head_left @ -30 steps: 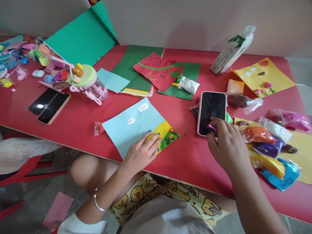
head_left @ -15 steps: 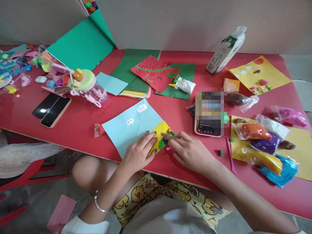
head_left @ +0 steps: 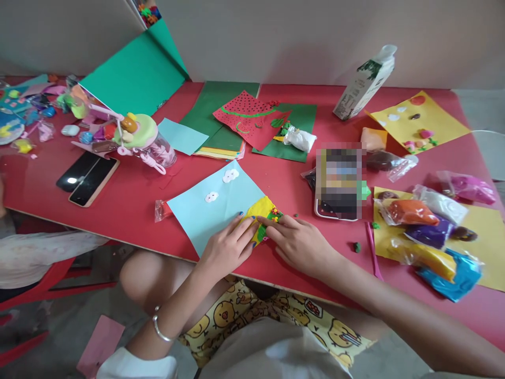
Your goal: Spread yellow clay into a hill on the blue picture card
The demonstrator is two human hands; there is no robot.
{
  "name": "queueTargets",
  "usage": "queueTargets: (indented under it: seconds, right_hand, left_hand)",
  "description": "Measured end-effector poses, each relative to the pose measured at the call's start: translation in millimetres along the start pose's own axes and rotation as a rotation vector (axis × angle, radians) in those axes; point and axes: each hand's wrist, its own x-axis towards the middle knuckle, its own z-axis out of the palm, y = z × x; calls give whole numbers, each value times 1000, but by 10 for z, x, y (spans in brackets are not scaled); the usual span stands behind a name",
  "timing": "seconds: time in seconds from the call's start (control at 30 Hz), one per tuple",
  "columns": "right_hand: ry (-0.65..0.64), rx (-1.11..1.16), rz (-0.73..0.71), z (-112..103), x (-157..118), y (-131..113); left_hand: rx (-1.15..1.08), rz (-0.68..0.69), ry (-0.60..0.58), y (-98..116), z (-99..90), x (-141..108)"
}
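A light blue sheet of paper (head_left: 205,218) lies tilted near the table's front edge, with two white clay clouds (head_left: 231,175) on it. One corner carries a yellow clay patch (head_left: 262,205) with green clay and small red flowers (head_left: 275,212). My left hand (head_left: 231,242) rests on the sheet, its fingers laid flat over the yellow patch. From the other side, my right hand (head_left: 300,245) touches the green clay with a stretched index finger; its lower fingers are partly hidden. Neither hand shows anything gripped.
To the right are a phone (head_left: 339,184), a pink clay tool (head_left: 374,250) and several bags of clay (head_left: 428,231). A milk carton (head_left: 365,84) stands at the back. On the left are a lidded cup (head_left: 158,147) and another phone (head_left: 94,181). A person's sleeve (head_left: 39,258) shows far left.
My right hand has shifted slightly left, its fingertips now lower on the green clay. A small dark green crumb shows beside it. My left hand stays on the sheet.
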Motion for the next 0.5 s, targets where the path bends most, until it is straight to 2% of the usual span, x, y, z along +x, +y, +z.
queueTargets:
  seconds: [0.23,0.37,0.5]
  right_hand:
    - [264,193,152,-146,-159,249]
    - [319,230,214,-139,-238,319]
    - [355,244,229,-118,-263,330]
  left_hand:
    - [21,-108,-127,119,18,15]
    - [41,-136,-152,221,31,38]
    - [93,-108,-158,216,29,37]
